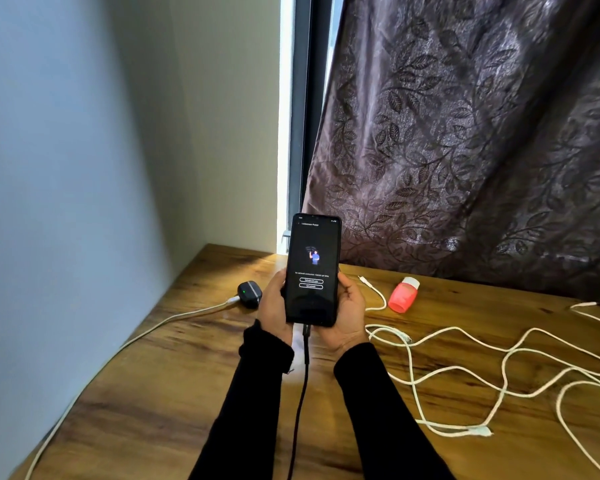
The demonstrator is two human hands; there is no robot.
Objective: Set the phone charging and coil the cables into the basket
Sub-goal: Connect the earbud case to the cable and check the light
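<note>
I hold a black phone (313,268) upright above the wooden table (174,393), its screen lit. My left hand (273,306) grips its left edge and my right hand (350,311) cups its right edge and bottom. A black cable (300,407) is plugged into the phone's bottom port and hangs down between my forearms. Loose white cables (499,372) lie tangled on the table to the right. Another white cable (146,332) runs along the left side to a black earbud case (249,294). No basket is in view.
A small red and white bottle (404,294) lies on its side at the back right of the table. A dark patterned curtain (465,133) hangs behind the table. A pale wall (66,168) borders the table's left edge.
</note>
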